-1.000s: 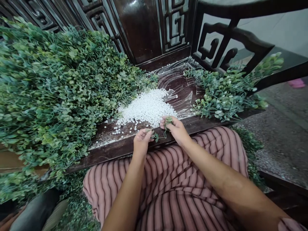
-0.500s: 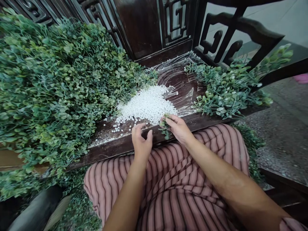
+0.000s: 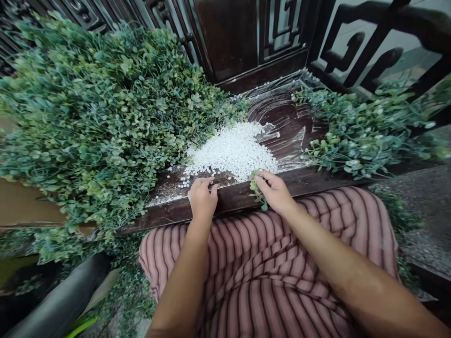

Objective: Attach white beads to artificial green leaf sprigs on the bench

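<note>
My right hand (image 3: 275,192) pinches a small sprig of artificial green leaves (image 3: 259,190) at the bench's front edge, its leaves hanging down. To its left, my left hand (image 3: 203,199) is at the same edge with fingers curled and thumb tip close to the fingertips. Anything between those fingertips is too small to make out. Just beyond both hands lies a heap of small white beads (image 3: 234,150), with a few scattered toward my left hand. They rest on the dark wooden bench (image 3: 282,110), which has pale dusty streaks.
A large mass of artificial greenery (image 3: 116,108) covers the bench's left side. A smaller bunch of leafy stems (image 3: 362,131) lies at the right, by the carved armrest (image 3: 373,42). A cardboard box (image 3: 28,204) is at far left. My striped lap (image 3: 264,263) sits against the bench.
The view has swung slightly left. My left hand's thumb and fingers have drawn closer together, and the gap between my hands has widened. My right hand still holds the sprig.
</note>
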The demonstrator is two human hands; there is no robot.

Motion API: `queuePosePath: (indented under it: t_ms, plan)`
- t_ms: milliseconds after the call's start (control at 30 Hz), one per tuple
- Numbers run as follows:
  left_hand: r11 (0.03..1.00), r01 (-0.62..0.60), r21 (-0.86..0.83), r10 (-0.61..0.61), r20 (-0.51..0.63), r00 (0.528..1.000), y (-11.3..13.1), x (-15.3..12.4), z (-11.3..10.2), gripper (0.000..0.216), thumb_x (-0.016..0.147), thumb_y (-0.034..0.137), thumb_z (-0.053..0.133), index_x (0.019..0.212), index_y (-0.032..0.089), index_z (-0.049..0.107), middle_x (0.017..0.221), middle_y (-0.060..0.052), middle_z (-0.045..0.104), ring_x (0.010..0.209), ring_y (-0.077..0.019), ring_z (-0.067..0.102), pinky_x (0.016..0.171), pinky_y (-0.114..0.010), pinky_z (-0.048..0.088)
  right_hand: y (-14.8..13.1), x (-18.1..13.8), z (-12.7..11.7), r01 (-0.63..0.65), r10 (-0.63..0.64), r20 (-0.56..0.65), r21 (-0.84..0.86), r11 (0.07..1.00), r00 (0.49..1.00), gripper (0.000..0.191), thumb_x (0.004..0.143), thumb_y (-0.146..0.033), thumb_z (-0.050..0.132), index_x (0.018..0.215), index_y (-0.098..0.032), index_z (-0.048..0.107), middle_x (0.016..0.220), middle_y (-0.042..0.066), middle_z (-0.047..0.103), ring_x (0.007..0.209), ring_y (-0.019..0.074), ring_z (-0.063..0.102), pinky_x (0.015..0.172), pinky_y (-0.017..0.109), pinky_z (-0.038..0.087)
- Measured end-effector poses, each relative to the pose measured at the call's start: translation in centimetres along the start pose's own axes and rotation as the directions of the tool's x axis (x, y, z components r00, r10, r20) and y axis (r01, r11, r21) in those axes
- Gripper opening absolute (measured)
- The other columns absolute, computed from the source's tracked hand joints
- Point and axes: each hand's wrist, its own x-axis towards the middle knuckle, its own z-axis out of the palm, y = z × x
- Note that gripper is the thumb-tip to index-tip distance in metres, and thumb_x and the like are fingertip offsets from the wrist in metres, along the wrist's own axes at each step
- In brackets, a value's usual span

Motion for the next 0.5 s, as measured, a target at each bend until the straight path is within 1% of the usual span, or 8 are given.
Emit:
queuePosePath:
  t_ms: [67, 133, 233, 333, 400, 467, 500]
  plan:
    - [0.999, 0.002, 0.035, -0.003, 0.030, 1.000, -0.6, 0.4, 0.1, 0.017, 0.075, 0.023, 0.055, 0.087, 0.022, 0.067, 0.088, -0.007, 0.062, 0.088, -0.0232, 0.057, 0.083, -0.037, 0.040, 0.0, -0.2, 0.4, 0.103, -0.101, 0.020, -0.172, 0.980, 0.995, 0.028, 0.078, -0.045, 0.048, 0.069, -0.019, 0.051, 0.064, 0.001, 0.054, 0.063, 0.0146, 0.050, 0.063, 0.027, 0.041]
    - [1.000, -0.016, 0.014, 0.016, 0.049, 0.999, -0.9, 0.8, 0.3, 0.016, 0.076, 0.021, 0.051, 0.081, 0.022, 0.066, 0.085, -0.006, 0.062, 0.084, -0.0217, 0.057, 0.080, -0.035, 0.040, 0.0, -0.4, 0.7, 0.147, -0.143, 0.034, -0.277, 0.950, 0.989, 0.022, 0.079, -0.040, 0.046, 0.074, -0.020, 0.052, 0.067, 0.002, 0.055, 0.066, 0.0162, 0.051, 0.065, 0.028, 0.040]
    - [0.999, -0.038, -0.020, 0.039, 0.076, 0.996, -1.3, 1.6, 0.5, 0.016, 0.075, 0.017, 0.050, 0.072, 0.023, 0.065, 0.080, -0.005, 0.063, 0.077, -0.0203, 0.057, 0.075, -0.032, 0.041, 0.0, -0.5, 0.7, 0.137, -0.131, 0.038, -0.298, 0.945, 0.991, 0.021, 0.080, -0.039, 0.045, 0.080, -0.020, 0.053, 0.071, 0.002, 0.057, 0.068, 0.0170, 0.052, 0.066, 0.028, 0.039]
    - [0.998, -0.045, -0.051, 0.050, 0.093, 0.994, -1.5, 2.0, 0.2, 0.015, 0.073, 0.016, 0.051, 0.068, 0.022, 0.064, 0.075, -0.004, 0.061, 0.072, -0.0195, 0.055, 0.071, -0.031, 0.040, -0.1, -0.4, 0.7, 0.135, -0.117, 0.081, -0.280, 0.951, 0.990, 0.024, 0.081, -0.041, 0.043, 0.072, -0.020, 0.051, 0.067, 0.001, 0.053, 0.067, 0.0162, 0.050, 0.065, 0.027, 0.038]
    - [0.991, -0.049, -0.127, 0.057, 0.063, 0.996, -1.1, 1.7, -0.2, 0.013, 0.072, 0.016, 0.052, 0.069, 0.021, 0.064, 0.075, -0.004, 0.060, 0.070, -0.0178, 0.054, 0.071, -0.030, 0.041, -0.2, -0.3, 0.8, 0.143, -0.118, 0.104, -0.289, 0.947, 0.988, 0.026, 0.082, -0.040, 0.042, 0.067, -0.020, 0.048, 0.064, 0.000, 0.049, 0.064, 0.0153, 0.048, 0.064, 0.027, 0.036]
    - [0.962, -0.033, -0.272, 0.043, 0.028, 0.999, -0.1, 1.0, -0.5, 0.012, 0.073, 0.018, 0.052, 0.072, 0.019, 0.064, 0.076, -0.004, 0.060, 0.068, -0.0156, 0.053, 0.071, -0.029, 0.042, -0.2, -0.3, 0.9, 0.157, -0.128, 0.112, -0.311, 0.938, 0.985, 0.026, 0.083, -0.039, 0.040, 0.065, -0.019, 0.046, 0.063, 0.000, 0.047, 0.064, 0.0150, 0.047, 0.063, 0.026, 0.035]
    - [0.931, -0.015, -0.365, 0.029, 0.033, 0.999, 0.6, 0.4, -0.6, 0.012, 0.073, 0.020, 0.053, 0.073, 0.019, 0.064, 0.076, -0.004, 0.060, 0.068, -0.0147, 0.053, 0.071, -0.028, 0.043, -0.2, -0.3, 0.9, 0.164, -0.133, 0.117, -0.326, 0.931, 0.984, 0.026, 0.083, -0.038, 0.040, 0.065, -0.020, 0.046, 0.063, 0.000, 0.047, 0.064, 0.0150, 0.046, 0.063, 0.026, 0.035]
